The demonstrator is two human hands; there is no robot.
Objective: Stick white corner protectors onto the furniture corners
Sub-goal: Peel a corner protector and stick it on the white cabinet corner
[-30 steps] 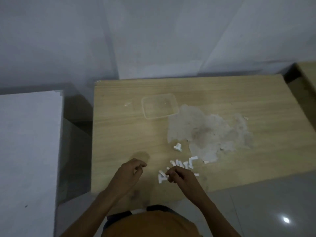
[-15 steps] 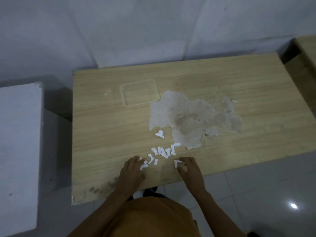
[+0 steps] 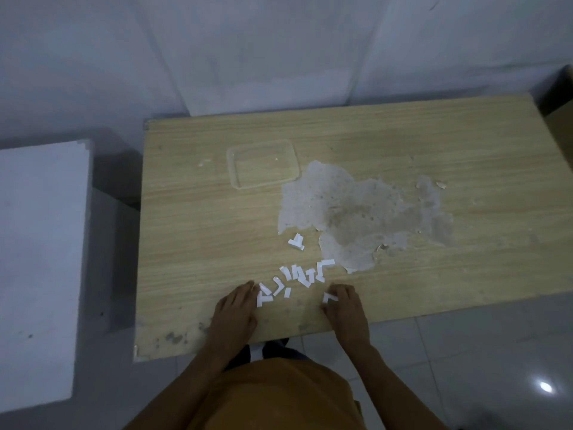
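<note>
Several small white corner protectors lie scattered near the front edge of a light wooden table. One more protector sits apart, a little farther back. My left hand rests flat on the table, its fingertips touching a protector at the left end of the scatter. On the right, my right hand lies on the table with its fingertips on another white protector. Neither hand grips anything.
A clear, shallow plastic tray stands farther back on the table. A large patch of peeled veneer spreads across the middle. A white block stands to the left, another wooden piece at the far right.
Both hands came down from a curled pose above the pieces and now lie flat on the table. The camera view shifted, showing more of the table's front edge.
</note>
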